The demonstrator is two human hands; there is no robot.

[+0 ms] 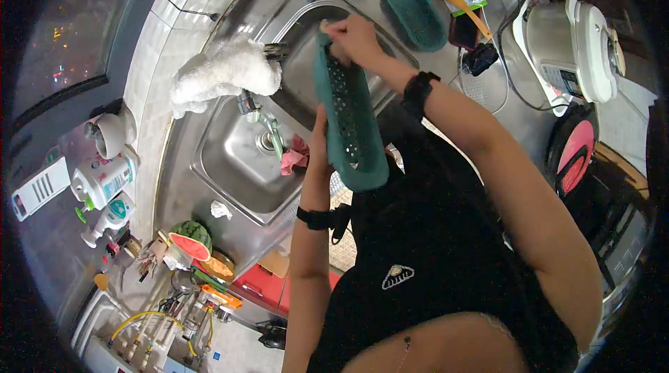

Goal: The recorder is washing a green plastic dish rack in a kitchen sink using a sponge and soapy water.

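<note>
A long dark-green plastic drain basket (pixel 360 117) is tilted above the double sink, with light showing through its perforated bottom. My left hand (pixel 320 132) supports it from the sink side; most of those fingers are hidden behind the basket. At its far end, my right hand (pixel 355 41) has bent fingers by the rim. Something small and pale shows at those fingertips, too blurred to name. Beyond the basket lies the far steel sink basin (pixel 303 59). A matching green tray (pixel 416 15) rests on the counter to the right.
White fluffy cloth (pixel 225 77) covers the faucet. A pink rag (pixel 294 156) hangs near the drain of the near basin (pixel 235 158). Cut watermelon (pixel 192 239) stands at the left. Rice cooker (pixel 569 51), wooden spatula (pixel 460 4) and cables occupy the right counter.
</note>
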